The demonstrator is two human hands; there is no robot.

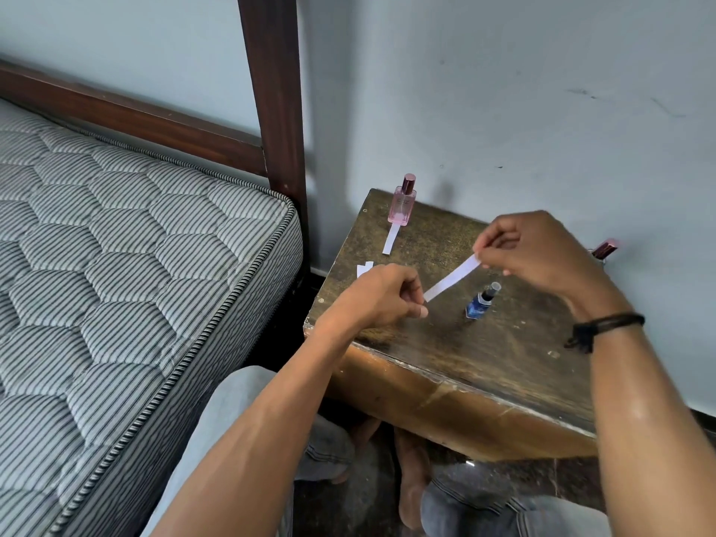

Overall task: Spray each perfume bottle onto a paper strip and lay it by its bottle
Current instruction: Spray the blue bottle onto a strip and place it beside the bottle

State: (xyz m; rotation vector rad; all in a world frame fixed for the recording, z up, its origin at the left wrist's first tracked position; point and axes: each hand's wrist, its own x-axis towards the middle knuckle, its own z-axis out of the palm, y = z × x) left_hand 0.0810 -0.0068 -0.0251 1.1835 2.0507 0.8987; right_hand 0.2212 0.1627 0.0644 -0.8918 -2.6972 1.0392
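1. Pinching an end each, the left hand and right hand hold a paper strip between them.
2. A blue spray bottle stands on the tabletop below, between the hands.
3. Beyond the left hand stands a pink perfume bottle, apparently touching a second strip.

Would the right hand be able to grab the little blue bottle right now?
Probably not yet: the right hand pinches one end of the paper strip, the left hand the other. The blue bottle stands in the open on the table near the strip, so letting go should free the way.
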